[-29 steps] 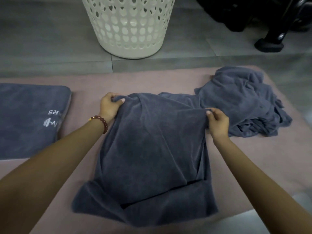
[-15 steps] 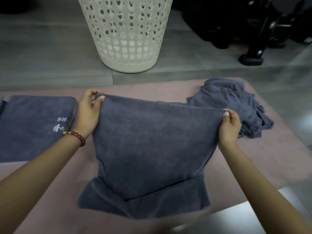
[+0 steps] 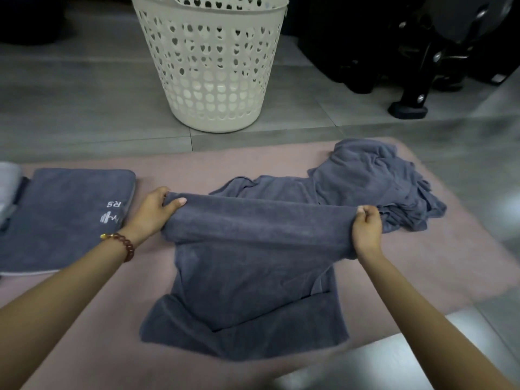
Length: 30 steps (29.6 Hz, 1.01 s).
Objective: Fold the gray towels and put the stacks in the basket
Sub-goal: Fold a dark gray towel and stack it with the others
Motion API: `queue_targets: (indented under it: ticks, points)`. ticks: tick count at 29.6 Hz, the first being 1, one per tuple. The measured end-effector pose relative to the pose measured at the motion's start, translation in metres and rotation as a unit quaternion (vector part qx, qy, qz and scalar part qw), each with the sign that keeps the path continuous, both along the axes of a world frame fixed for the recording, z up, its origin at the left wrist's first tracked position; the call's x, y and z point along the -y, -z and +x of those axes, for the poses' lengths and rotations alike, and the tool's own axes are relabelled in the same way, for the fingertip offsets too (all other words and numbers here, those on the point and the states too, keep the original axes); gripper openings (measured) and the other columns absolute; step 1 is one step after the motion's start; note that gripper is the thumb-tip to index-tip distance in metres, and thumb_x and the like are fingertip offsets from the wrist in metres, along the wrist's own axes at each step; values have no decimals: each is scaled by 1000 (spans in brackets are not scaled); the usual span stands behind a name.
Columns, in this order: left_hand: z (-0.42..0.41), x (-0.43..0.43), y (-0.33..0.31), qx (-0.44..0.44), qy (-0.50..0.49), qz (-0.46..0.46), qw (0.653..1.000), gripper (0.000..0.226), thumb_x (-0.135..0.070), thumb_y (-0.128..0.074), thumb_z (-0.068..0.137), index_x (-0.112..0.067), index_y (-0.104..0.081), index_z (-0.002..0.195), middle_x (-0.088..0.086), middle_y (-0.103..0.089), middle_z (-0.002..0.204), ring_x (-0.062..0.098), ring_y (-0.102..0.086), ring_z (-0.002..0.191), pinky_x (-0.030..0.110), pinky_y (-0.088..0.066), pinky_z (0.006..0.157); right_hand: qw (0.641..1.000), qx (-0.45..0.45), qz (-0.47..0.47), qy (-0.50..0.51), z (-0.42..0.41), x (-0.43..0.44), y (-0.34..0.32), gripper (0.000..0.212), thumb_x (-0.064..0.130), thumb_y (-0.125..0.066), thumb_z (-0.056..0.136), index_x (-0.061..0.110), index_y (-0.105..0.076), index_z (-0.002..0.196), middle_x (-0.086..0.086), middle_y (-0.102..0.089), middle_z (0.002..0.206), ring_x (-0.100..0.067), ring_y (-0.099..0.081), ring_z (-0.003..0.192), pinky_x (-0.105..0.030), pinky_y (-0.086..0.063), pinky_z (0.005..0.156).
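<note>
Gray towel (image 3: 253,249) gripped by both hands (image 3: 152,212) (image 3: 367,230); folded towel (image 3: 64,218) reads "RS".

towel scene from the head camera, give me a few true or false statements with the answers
1. Both hands grip the gray towel: the left hand at one end of its raised edge, the right hand at the other. True.
2. The white laundry basket lies tipped on its side. False: it stands upright on the floor.
3. A folded gray towel lies beside the left hand. True.
4. The crumpled towel pile sits inside the basket. False: it lies on the pink mat.
</note>
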<state>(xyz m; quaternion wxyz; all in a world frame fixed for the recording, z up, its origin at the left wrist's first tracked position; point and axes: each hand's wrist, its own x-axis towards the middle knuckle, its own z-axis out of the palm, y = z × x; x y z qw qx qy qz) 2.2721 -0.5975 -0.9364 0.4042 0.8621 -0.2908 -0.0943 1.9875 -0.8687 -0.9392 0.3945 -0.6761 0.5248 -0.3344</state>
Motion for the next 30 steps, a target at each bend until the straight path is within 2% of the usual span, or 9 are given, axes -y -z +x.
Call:
queue_targets:
  ticks: [4,7,11,14,19,22,24,27,30]
  points:
    - [3,5,-2,21,-13,-87,996,11,-8,-61,88,-5,-51,87,4,-48,66,0,-39,55,5,-34,58,995,46,-86,-1,10,2,-17,16,17,-36,101,6,-47,106,3,-50,89,-15,-47,89,-15,-29,69]
    - [18,19,-9,42,-40,-126,990,9,-12,-60,90,-5,-62,96,8,-60,87,0,-52,76,0,-36,67,994,48,-75,-57,33,21,-29,16,26,-50,96,14,-48,107,1,-52,98,-12,-49,91,-10,-33,66]
    - [46,41,9,-29,-127,-141,981,28,-29,-57,92,-15,-57,68,0,-55,65,15,-50,66,29,-43,63,978,-93,-68,-172,75,56,-23,24,24,-57,93,3,-57,106,-11,-61,96,-18,-52,85,-20,-34,69]
    - [59,53,32,-34,-117,-77,990,34,-22,-57,93,-14,-48,62,3,-49,60,13,-42,57,16,-38,54,966,-157,-73,-190,103,85,-1,17,17,-56,93,1,-53,100,-22,-61,104,-30,-55,96,-23,-28,67]
    - [66,66,69,-103,-17,-27,994,39,-11,-57,92,-15,-44,55,-11,-47,46,2,-42,52,10,-32,44,812,-424,-98,-389,134,127,35,18,22,-64,88,10,-54,97,-16,-49,127,-33,-46,117,-31,-31,97]
    - [50,80,74,-125,75,-44,988,21,-13,-53,95,-19,-64,78,-9,-63,86,-13,-55,77,1,-39,75,787,-425,-117,-431,142,131,45,20,21,-69,80,18,-50,86,-11,-46,133,-32,-44,118,-32,-30,102]
    - [37,91,74,-134,183,-20,974,26,-30,-51,95,-10,-68,97,-6,-57,117,-20,-49,103,0,-31,94,804,-406,-118,-418,145,130,52,18,19,-69,78,17,-52,79,-9,-50,113,-26,-46,105,-27,-34,93]
    - [29,105,78,-153,249,6,956,43,-40,-51,94,-2,-71,100,-4,-40,139,0,-38,128,5,-24,104,826,-386,-100,-398,147,132,60,28,17,-71,74,22,-49,57,-11,-50,86,-21,-44,85,-23,-31,74]
    - [36,111,87,-124,213,69,967,47,-66,-44,74,-34,-75,89,11,-34,148,21,-31,138,32,-23,116,833,-393,-67,-383,148,132,59,21,20,-72,75,22,-54,65,-10,-51,83,-22,-50,78,-25,-35,69]
